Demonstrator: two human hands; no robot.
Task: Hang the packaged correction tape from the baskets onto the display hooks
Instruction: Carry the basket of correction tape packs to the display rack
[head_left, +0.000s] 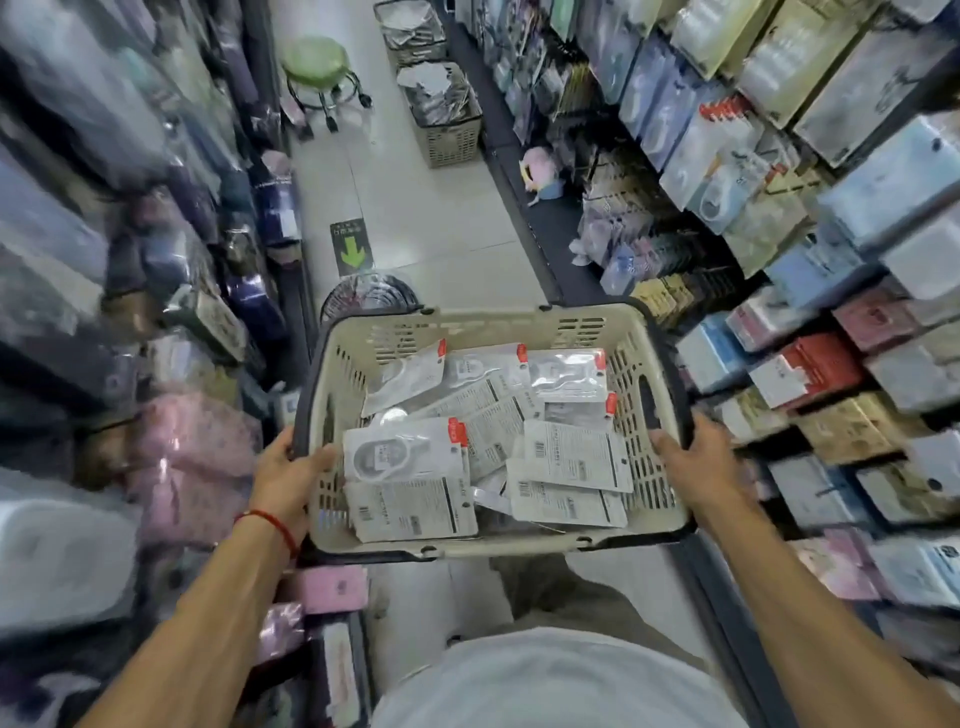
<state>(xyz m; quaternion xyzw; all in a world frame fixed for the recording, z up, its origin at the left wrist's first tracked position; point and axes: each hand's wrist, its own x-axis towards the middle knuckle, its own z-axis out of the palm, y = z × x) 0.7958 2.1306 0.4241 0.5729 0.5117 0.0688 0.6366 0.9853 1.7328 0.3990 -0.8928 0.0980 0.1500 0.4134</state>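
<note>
A person carries a beige plastic basket (483, 327) with dark handles folded down along its rim, held in the lower middle of the frame over a narrow shop aisle. The left hand (285, 480) has its grip closed on the basket's left edge, thumb over the rim and fingers curled under and against the slotted wall; a red string bracelet (270, 522) circles that wrist. The right hand (696, 462) grips the right edge of the basket, fingers wrapped over the rim beside the dark handle.

The packaged correction tape (488, 441) lies loose inside the basket, a heap of flat clear-and-white packs with red tabs at their corners, some face up showing the round tape body, others face down showing printed backs and barcodes. They overlap one another and cover most of the basket floor.

Along the right side of the frame, display racks (779, 208) hold rows of hanging packaged goods in blue, red, yellow and white. The left side shows blurred shelves (130, 260) of purple and pink packages. In the upper middle, on the pale tiled floor (415, 208), stand two more baskets (447, 114) filled with packs, close against the right-hand rack, and a green round stool (317, 65) on castors to their left. A green arrow sticker (352, 249) lies on the floor just beyond the held basket
</note>
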